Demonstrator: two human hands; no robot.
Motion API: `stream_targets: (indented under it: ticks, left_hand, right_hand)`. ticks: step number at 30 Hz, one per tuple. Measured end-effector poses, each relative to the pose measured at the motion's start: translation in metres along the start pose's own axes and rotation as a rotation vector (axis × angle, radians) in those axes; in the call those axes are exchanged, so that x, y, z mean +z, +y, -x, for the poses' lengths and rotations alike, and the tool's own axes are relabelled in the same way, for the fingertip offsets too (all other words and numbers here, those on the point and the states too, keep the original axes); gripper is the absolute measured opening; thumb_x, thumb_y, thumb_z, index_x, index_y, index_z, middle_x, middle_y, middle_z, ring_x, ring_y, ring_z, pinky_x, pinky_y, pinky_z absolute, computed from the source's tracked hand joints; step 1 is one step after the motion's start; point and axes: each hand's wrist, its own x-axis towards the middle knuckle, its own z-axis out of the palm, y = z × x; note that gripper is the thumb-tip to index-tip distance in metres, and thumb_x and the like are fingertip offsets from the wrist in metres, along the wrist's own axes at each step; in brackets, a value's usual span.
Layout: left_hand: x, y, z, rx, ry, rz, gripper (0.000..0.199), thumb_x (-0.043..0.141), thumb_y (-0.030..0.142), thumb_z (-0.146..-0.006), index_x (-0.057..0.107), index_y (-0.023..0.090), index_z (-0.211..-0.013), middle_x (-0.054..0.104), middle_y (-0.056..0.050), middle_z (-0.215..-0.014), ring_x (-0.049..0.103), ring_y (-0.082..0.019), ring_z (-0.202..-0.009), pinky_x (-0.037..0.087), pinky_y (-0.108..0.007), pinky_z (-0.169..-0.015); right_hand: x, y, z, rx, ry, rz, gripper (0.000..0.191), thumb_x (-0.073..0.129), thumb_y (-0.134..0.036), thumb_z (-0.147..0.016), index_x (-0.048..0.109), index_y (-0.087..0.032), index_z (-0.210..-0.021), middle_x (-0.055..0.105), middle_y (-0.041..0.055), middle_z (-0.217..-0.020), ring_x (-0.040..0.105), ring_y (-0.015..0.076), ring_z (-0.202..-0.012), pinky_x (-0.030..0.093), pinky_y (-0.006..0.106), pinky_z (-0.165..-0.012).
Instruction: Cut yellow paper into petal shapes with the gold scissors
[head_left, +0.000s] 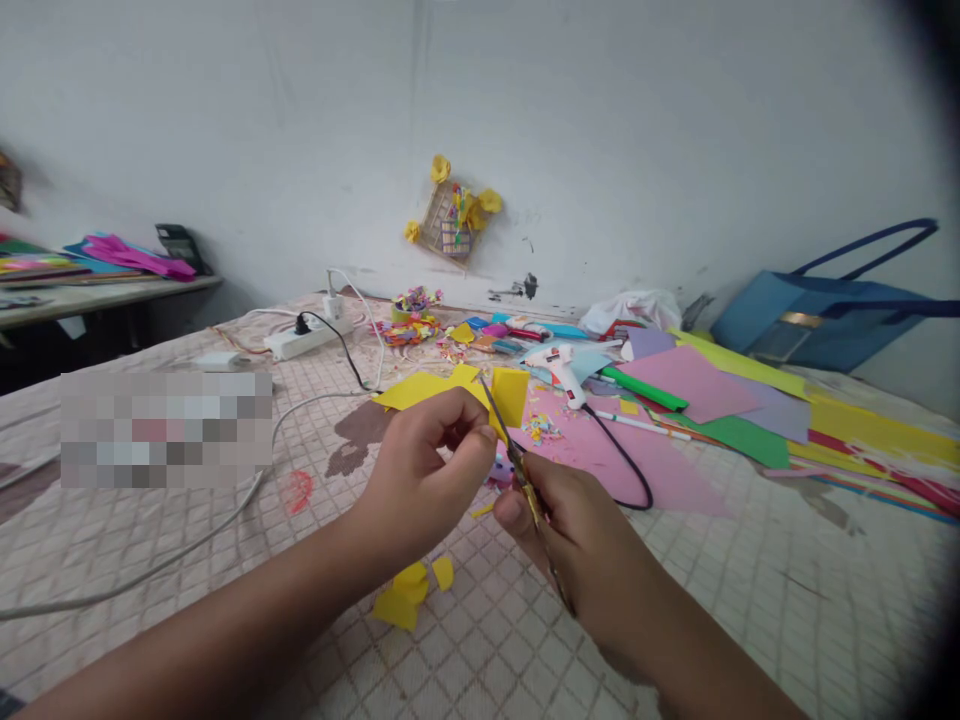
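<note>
A pale, scuffed wall (pixel 315 150) rises behind a table spread with a diamond-patterned cloth (pixel 480 665). At its middle, a bit of yellow paper (pixel 496 425) shows between the left fingertips and the blades of the scissors (pixel 532 495). The left hand (pixel 427 465) pinches it, thumb against curled forefinger; the right hand (pixel 577 510) is curled around the scissors' handles, blades pointing away.

Cutting looks partly done: several yellow offcuts (pixel 396 606) lie loose on the cloth below the left wrist, one small piece apart from the rest. The held bit seems unfinished, though its outline is hidden. Just behind the blades is a yellow panel (pixel 512 393); whether it joins the held paper, I cannot tell. Wider yellow sheets (pixel 412 391) beyond the left hand look largely uncut.

A white glue gun (pixel 566 378) rests farther back, in no one's grasp, beside confetti-like scraps (pixel 541 430) and a pink sheet (pixel 667 470); no gluing is under way. Toward the wall stands a bowl of paper curls (pixel 416 302), below a hanging with yellow flowers (pixel 454 222).
</note>
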Motion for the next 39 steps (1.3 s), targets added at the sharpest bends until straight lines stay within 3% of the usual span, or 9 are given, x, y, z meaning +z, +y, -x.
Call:
stream_targets:
  ticks: [10, 15, 20, 23, 26, 29, 35, 39]
  left_hand:
    - [0.003, 0.003, 0.001, -0.059, -0.012, 0.040, 0.017, 0.045, 0.013, -0.074, 0.045, 0.016, -0.057, 0.044, 0.005, -0.055, 0.040, -0.007, -0.051, 0.034, -0.020, -0.049]
    - [0.005, 0.003, 0.003, -0.096, -0.025, 0.077, 0.016, 0.045, 0.015, -0.075, 0.046, 0.016, -0.059, 0.045, 0.004, -0.055, 0.042, -0.007, -0.052, 0.035, -0.021, -0.050]
    - [0.004, 0.002, 0.003, -0.121, -0.034, 0.158, 0.015, 0.048, 0.017, -0.075, 0.048, 0.016, -0.061, 0.048, 0.004, -0.058, 0.044, -0.008, -0.055, 0.036, -0.022, -0.053]
    - [0.001, -0.001, 0.000, -0.134, 0.019, 0.253, 0.013, 0.047, 0.020, -0.078, 0.050, 0.017, -0.066, 0.049, 0.003, -0.061, 0.046, -0.010, -0.058, 0.038, -0.024, -0.055]
    - [-0.003, -0.006, -0.005, -0.069, 0.076, 0.372, 0.009, 0.047, 0.021, -0.080, 0.054, 0.019, -0.084, 0.051, 0.001, -0.072, 0.048, -0.011, -0.065, 0.042, -0.025, -0.060]
    - [-0.010, -0.010, -0.011, 0.052, 0.077, 0.413, 0.023, 0.050, 0.019, -0.079, 0.056, 0.023, -0.101, 0.053, 0.000, -0.082, 0.049, -0.012, -0.070, 0.044, -0.024, -0.062]
    - [-0.019, -0.012, -0.015, 0.106, -0.004, 0.346, 0.013, 0.057, 0.019, -0.076, 0.065, 0.021, -0.085, 0.059, -0.001, -0.077, 0.052, -0.011, -0.068, 0.043, -0.022, -0.057]
    - [-0.022, -0.010, -0.015, 0.102, -0.041, 0.355, 0.020, 0.059, 0.018, -0.075, 0.064, 0.023, -0.093, 0.060, -0.002, -0.083, 0.056, -0.013, -0.075, 0.047, -0.024, -0.065]
  right_hand:
    - [0.000, 0.000, 0.001, -0.028, 0.028, -0.043, 0.040, 0.044, -0.054, -0.084, 0.042, -0.019, -0.067, 0.056, 0.0010, -0.069, 0.045, 0.0133, -0.059, 0.032, 0.025, -0.051]
    - [-0.002, -0.002, 0.000, -0.023, 0.011, -0.063, 0.039, 0.043, -0.054, -0.085, 0.046, -0.018, -0.070, 0.055, 0.0007, -0.067, 0.046, 0.0133, -0.058, 0.031, 0.024, -0.051]
    - [-0.002, -0.002, 0.000, -0.033, 0.023, -0.065, 0.039, 0.042, -0.054, -0.085, 0.047, -0.018, -0.070, 0.052, -0.0005, -0.064, 0.042, 0.0123, -0.055, 0.029, 0.023, -0.049]
    - [-0.002, -0.001, 0.001, -0.037, 0.030, -0.069, 0.040, 0.040, -0.054, -0.086, 0.044, -0.019, -0.070, 0.048, -0.0025, -0.061, 0.038, 0.0113, -0.053, 0.027, 0.023, -0.048]
    - [-0.003, -0.002, 0.002, -0.023, -0.001, -0.074, 0.041, 0.039, -0.056, -0.085, 0.045, -0.019, -0.070, 0.047, -0.0027, -0.060, 0.037, 0.0110, -0.052, 0.026, 0.023, -0.047]
    - [-0.003, -0.003, 0.003, -0.012, -0.028, -0.080, 0.044, 0.038, -0.058, -0.085, 0.049, -0.017, -0.072, 0.050, -0.0012, -0.062, 0.039, 0.0114, -0.054, 0.029, 0.023, -0.048]
    - [-0.002, -0.004, 0.004, -0.023, -0.041, -0.112, 0.043, 0.041, -0.059, -0.083, 0.053, -0.018, -0.076, 0.055, 0.0001, -0.068, 0.046, 0.0130, -0.059, 0.035, 0.024, -0.053]
    - [-0.002, -0.004, 0.005, -0.021, -0.050, -0.128, 0.042, 0.041, -0.058, -0.083, 0.054, -0.018, -0.077, 0.056, 0.0013, -0.070, 0.048, 0.0150, -0.061, 0.038, 0.026, -0.056]
